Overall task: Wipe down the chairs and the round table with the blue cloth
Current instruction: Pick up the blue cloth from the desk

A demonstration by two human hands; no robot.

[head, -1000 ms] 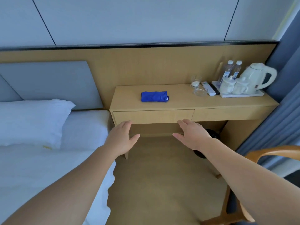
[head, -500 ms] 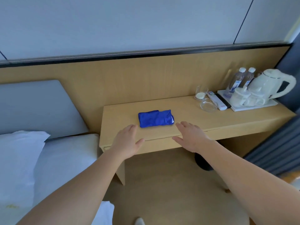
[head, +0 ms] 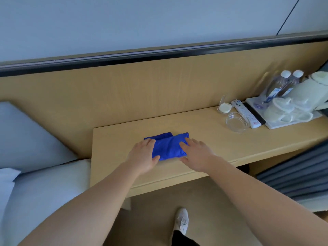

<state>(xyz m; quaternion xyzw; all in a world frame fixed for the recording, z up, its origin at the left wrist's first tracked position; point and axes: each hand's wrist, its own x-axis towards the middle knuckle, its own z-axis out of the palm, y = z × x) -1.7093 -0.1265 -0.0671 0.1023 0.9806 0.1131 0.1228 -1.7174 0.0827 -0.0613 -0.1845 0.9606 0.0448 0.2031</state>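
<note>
A pale grey-blue wall (head: 142,23) fills the upper part of the view, crossed by a thin dark seam at the far right. Below it runs a dark ledge (head: 159,54), and under that a light wood panel (head: 142,89) reaches down to a long wooden desk (head: 204,137) of the same colour, with a drawer front along its near edge. At the left, a grey padded headboard (head: 26,135) rises behind a bed (head: 44,192) with white sheets, which stands just beside the desk. A grey-blue curtain (head: 292,171) hangs in folds at the right. The floor (head: 150,219) is a tan, carpet-like surface. The light is soft and even, with no hard shadows.
</note>
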